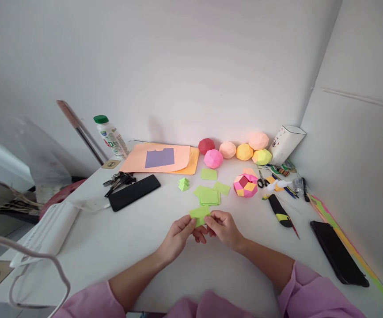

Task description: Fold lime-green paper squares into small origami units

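Observation:
Between my two hands is a small green paper slip (199,215), held above the near middle of the white table. My left hand (177,236) pinches its left side between thumb and fingers. On the other side, my right hand (223,227) grips the right edge in the same way. Just beyond lies a loose stack of green paper slips (210,196), with single slips (209,174) around it. A small folded green paper piece (183,184) stands to the left of the stack. To its right sits a pink, yellow and red paper ball (245,184) with an opening.
Several faceted paper balls (213,158) line the wall. Coloured sheets (158,158), a bottle (111,138), keys (120,180) and a black slab (134,192) are on the left. Scissors (261,180), a cutter (279,210) and a phone (339,252) lie right. A cable (57,265) loops front left.

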Tool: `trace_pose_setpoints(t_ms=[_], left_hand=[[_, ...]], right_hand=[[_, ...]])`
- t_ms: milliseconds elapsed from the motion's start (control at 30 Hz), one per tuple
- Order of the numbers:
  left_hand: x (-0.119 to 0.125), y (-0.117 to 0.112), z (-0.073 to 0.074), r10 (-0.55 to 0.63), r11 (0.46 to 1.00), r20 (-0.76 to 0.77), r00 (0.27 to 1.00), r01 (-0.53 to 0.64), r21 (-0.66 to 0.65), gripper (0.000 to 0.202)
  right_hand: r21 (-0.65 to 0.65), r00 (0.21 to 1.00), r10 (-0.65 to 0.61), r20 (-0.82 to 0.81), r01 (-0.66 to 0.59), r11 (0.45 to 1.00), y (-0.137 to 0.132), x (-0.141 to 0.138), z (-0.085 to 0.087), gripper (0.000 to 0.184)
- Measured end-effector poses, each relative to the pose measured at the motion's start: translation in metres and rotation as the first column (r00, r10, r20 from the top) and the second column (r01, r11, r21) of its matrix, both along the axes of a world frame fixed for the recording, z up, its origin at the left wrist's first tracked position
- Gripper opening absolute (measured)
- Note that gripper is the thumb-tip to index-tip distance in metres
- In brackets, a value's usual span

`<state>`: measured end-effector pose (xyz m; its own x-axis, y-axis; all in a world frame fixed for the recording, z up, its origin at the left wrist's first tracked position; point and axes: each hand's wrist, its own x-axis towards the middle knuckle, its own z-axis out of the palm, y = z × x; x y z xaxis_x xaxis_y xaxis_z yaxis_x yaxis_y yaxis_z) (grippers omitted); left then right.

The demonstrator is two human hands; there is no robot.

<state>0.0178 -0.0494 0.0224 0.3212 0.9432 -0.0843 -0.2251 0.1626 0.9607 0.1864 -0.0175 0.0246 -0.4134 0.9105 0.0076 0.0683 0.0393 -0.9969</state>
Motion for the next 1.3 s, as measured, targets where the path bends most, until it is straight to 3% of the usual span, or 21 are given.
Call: trace_pose_setpoints(t_ms=[467, 1000, 1300], left_hand=[[0.0006, 0.0000, -0.0005, -0.014, 1.000, -0.071, 0.997, 0.013, -0.014, 0.027], [0.0021, 0.0011, 0.0012, -0.024, 0.999, -0.043, 0.999, 0.023, -0.029, 0.032], [0.0038, 0.0012, -0.0060, -0.012, 1.000, -0.078, 0.997, 0.010, -0.019, 0.029]], right_hand=[[0.064, 1.000, -0.001, 0.016, 0.000, 0.998, -0.0008, 0.0003, -0.0006, 0.036], [0.146, 0.997, -0.045, 0.058, 0.036, 0.989, -0.0019, -0.0001, 0.0000, 0.037], [0.177, 0.996, -0.055, 0.073, 0.041, 0.983, -0.0038, -0.0006, -0.0009, 0.037]])
